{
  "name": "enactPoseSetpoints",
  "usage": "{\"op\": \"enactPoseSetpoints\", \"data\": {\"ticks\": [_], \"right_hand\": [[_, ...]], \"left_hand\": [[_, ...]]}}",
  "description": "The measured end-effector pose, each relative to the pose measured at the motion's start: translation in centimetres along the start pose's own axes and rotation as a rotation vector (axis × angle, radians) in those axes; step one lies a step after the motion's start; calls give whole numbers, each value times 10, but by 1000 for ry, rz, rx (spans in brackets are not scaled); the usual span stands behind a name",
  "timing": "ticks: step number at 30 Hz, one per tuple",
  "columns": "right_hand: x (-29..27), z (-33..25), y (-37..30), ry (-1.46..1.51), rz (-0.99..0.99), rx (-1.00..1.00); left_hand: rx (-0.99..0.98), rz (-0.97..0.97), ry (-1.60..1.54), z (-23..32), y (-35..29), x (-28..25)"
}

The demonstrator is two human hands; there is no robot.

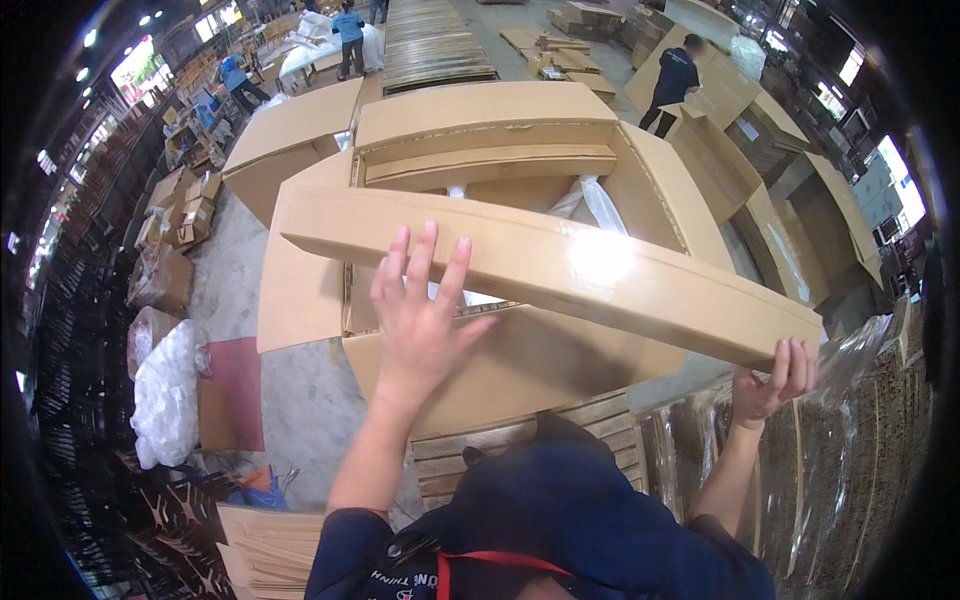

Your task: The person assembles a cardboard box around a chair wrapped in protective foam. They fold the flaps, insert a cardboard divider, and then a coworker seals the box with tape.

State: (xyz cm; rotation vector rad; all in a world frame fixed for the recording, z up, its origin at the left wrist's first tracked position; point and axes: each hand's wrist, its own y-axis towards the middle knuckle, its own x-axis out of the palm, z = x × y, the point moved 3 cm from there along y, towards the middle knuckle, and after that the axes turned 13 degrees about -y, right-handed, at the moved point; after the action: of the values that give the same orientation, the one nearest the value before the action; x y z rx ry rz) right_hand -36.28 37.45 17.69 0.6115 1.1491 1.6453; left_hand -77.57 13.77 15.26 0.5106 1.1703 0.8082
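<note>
A long folded cardboard piece (500, 245) slants across an open carton (480, 108), its left end higher in view than its right. My right hand (775, 385) grips its right end, fingers over the top edge. My left hand (422, 320) rests with spread fingers against its near side, left of the middle. Under the piece, the carton's flaps are folded outward. Inside, a similar cardboard piece (490, 165) lies along the far wall, and something wrapped in white material (602, 208) partly shows. The held piece hides much of the inside.
Wooden slats (475, 462) lie under the carton's near side. Film-wrapped stacked sheets (780, 480) stand at right, near another open carton (715, 160). A bundle of clear plastic (168, 395) is on the left. A co-worker (676, 80) stands at the far right; others are at the far left.
</note>
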Motion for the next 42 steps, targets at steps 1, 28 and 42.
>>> {"op": "enactPoseSetpoints", "data": {"ticks": [1,28,42], "right_hand": [[1,4,3,11,24,14],[178,-152,-149,884,-617,45],[255,-4,-35,1675,-4,1983]], "left_hand": [[22,13,40,1,8,-2],[-420,696,-1506,-129,139,34],[-258,-707,-488,-83,25,214]]}}
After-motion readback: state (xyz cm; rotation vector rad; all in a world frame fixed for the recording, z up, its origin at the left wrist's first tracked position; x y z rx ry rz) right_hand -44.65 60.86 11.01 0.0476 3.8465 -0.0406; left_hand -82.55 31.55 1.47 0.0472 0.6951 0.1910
